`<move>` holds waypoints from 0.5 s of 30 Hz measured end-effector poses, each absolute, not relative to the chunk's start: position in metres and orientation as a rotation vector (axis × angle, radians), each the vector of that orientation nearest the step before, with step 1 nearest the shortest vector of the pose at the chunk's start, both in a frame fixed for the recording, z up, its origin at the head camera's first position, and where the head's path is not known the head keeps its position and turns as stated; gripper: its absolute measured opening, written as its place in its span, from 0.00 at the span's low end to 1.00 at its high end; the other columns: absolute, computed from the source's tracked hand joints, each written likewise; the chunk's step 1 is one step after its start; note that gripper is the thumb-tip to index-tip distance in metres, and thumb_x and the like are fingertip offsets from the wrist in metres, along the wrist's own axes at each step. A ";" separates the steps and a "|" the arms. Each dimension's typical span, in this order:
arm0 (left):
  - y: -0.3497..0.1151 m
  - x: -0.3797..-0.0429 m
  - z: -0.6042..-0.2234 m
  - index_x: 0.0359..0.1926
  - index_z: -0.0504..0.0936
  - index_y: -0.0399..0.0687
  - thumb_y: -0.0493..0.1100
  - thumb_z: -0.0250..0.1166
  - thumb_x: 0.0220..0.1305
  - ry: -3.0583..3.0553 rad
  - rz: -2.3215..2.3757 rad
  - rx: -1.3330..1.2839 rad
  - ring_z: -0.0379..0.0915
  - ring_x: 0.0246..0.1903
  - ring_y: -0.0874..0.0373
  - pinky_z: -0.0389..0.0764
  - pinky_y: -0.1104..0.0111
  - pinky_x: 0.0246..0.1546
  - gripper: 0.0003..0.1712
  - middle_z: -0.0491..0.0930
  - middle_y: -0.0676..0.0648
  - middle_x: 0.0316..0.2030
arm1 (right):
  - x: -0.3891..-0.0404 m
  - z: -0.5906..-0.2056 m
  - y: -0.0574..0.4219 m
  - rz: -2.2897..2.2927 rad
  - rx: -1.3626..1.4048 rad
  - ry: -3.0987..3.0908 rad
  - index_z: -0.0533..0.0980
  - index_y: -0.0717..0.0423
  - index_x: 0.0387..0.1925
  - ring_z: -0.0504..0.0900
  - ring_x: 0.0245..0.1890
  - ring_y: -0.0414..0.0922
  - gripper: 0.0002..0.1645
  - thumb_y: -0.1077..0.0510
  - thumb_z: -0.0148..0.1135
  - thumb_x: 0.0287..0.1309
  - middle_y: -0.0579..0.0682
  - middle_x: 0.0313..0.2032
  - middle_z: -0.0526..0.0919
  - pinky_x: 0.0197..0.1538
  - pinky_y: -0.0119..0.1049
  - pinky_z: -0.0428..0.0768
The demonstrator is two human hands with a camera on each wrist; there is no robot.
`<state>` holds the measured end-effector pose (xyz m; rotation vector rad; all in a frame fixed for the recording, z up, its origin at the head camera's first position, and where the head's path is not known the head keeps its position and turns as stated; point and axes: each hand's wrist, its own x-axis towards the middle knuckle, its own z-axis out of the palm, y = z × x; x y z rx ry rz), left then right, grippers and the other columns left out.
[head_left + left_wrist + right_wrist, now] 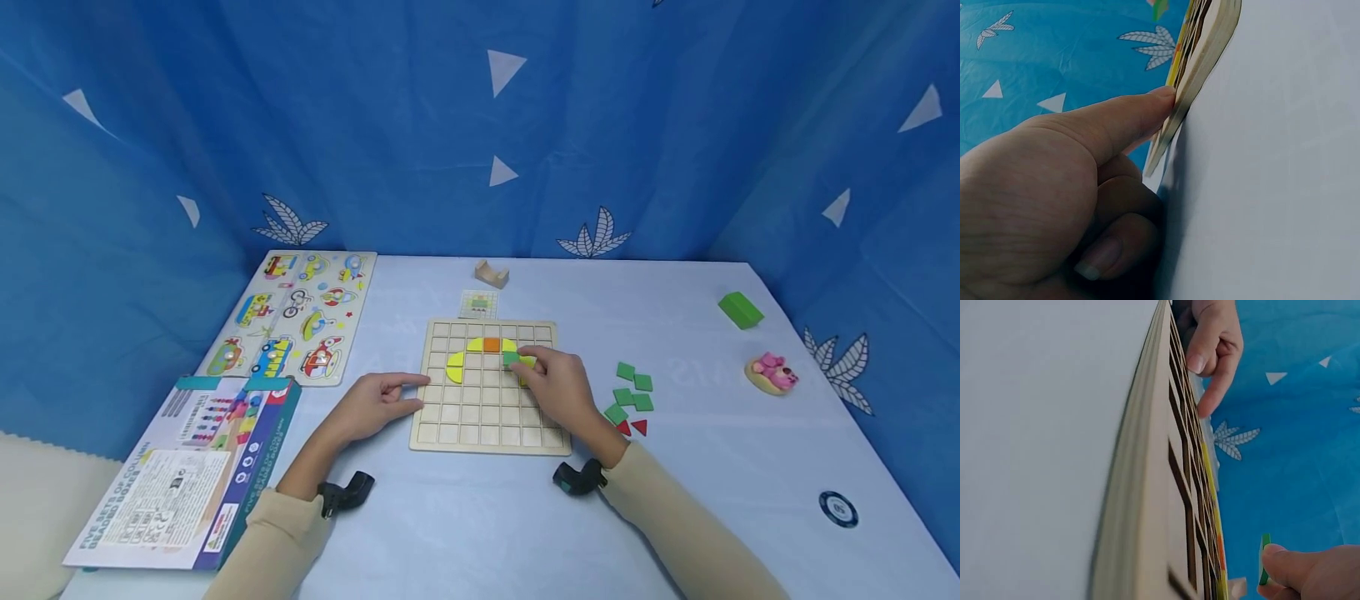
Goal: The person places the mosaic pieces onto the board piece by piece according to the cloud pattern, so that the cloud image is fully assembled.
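A wooden grid board (480, 425) lies on the table, with several yellow rounded tiles (455, 367) and an orange square tile (491, 345) set in its upper cells. Between thumb and fingertips my right hand (561, 387) pinches a green square tile (511, 357) above the board; the right wrist view shows this tile (1265, 559) edge-on, off the grid. My left hand (375, 404) touches the board's left edge with outstretched fingers. In the left wrist view, one straight digit of that hand (1110, 125) rests against the board's side (1200, 75), while other fingers are bent beneath.
Loose green square tiles (623, 396) and red triangle tiles (639, 427) lie right of the board. Behind it are a pattern card (478, 304) and a wooden holder (491, 274). A picture puzzle (300, 317) and a box (165, 492) occupy the left; a green block (741, 310) sits far right.
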<state>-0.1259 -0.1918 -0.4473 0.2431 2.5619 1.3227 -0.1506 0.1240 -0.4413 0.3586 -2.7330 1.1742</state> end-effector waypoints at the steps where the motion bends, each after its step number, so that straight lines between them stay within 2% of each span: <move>1: -0.192 -0.126 -0.447 0.59 0.85 0.57 0.47 0.73 0.64 2.560 1.325 0.245 0.55 0.16 0.58 0.61 0.67 0.23 0.22 0.60 0.54 0.15 | -0.151 -0.441 0.121 1.177 0.372 -2.729 0.85 0.56 0.53 0.60 0.14 0.38 0.20 0.51 0.71 0.64 0.41 0.13 0.65 0.21 0.34 0.60; 15: -0.193 -0.127 -0.449 0.58 0.86 0.57 0.47 0.73 0.64 2.568 1.318 0.265 0.54 0.16 0.59 0.60 0.67 0.23 0.21 0.59 0.54 0.14 | -0.165 -0.442 0.083 1.234 0.411 -2.743 0.85 0.55 0.53 0.60 0.15 0.38 0.20 0.50 0.71 0.64 0.41 0.14 0.64 0.23 0.33 0.59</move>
